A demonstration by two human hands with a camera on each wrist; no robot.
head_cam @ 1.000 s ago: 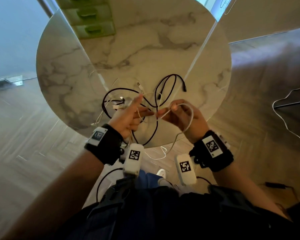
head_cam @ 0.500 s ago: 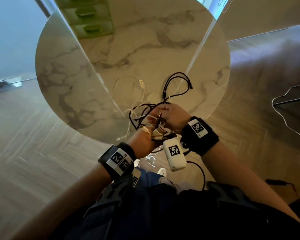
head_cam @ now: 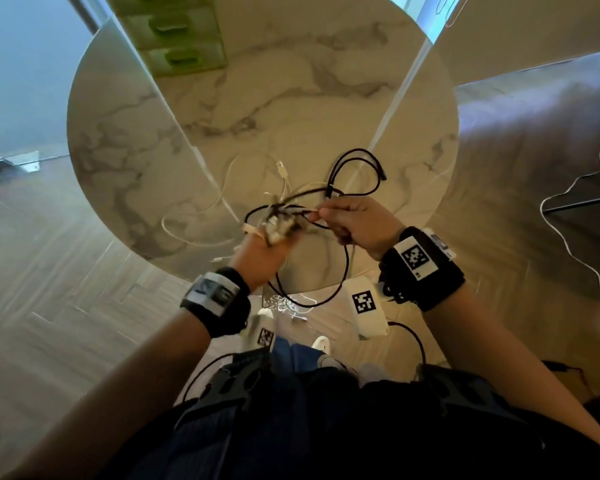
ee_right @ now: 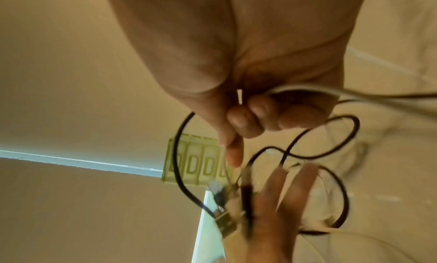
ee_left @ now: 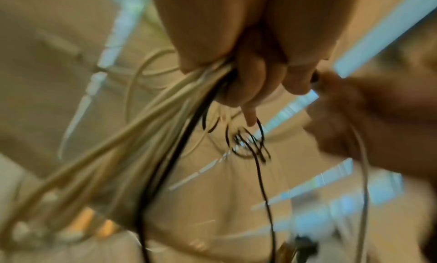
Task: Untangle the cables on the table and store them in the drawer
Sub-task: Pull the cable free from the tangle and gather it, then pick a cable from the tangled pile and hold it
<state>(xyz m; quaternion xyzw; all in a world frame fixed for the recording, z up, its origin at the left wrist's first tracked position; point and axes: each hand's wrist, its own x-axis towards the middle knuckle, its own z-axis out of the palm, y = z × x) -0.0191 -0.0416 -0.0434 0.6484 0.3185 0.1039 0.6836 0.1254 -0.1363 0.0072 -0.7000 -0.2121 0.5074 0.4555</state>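
The left hand point(head_cam: 262, 252) is gripping a bunch of white cables point(ee_left: 132, 128) and a black cable point(head_cam: 355, 174), strands trailing away from its fingers (blurred). The right hand point(head_cam: 359, 225), now drawn apart from the left, is pinching one white strand; black loops are lying beyond it, the green drawer unit point(head_cam: 174, 32) farther off.

Drawer unit point(head_cam: 174, 36) cut off, top edge
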